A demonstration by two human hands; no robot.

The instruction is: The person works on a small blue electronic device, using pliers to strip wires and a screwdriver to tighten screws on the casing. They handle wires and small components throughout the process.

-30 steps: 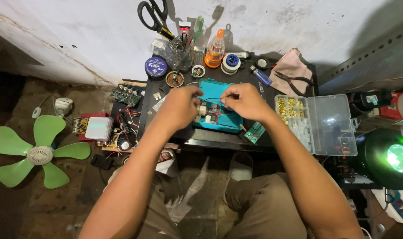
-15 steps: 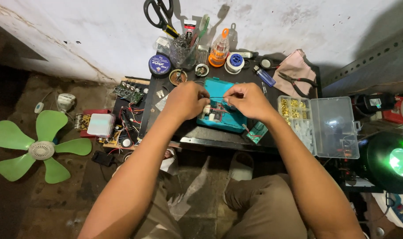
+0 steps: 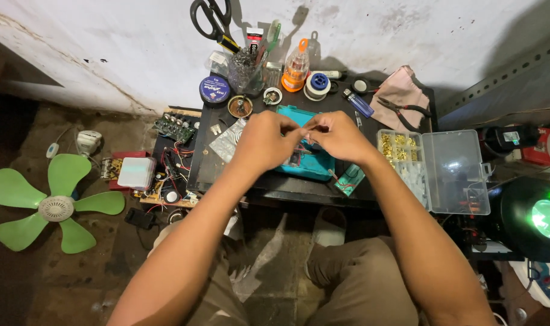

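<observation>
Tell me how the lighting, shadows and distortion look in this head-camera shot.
Head view: wide-angle bend stretches both forearms toward the lower corners; the scissors cast hard shadows on the white wall; the green lamp glares, blown out; the floor by the fan is dim; left hand and right hand stay evenly lit.

Single view, head camera, worn by seated person. Looks steeply down and forward, over own forearms and knees, toward white wall (image 3: pixel 106 54) at top of frame. Wide lens, edges bent. Small dark table (image 3: pixel 202 163) at centre, close, about arm's reach. Left hand (image 3: pixel 263 142) and right hand (image 3: pixel 338 137) meet mid-frame above table. Floor (image 3: pixel 21 284) fills left side, with green fan blade (image 3: pixel 54 208) lying flat. Clear parts box (image 3: pixel 456 172) at right. No second view, nothing shared.
</observation>
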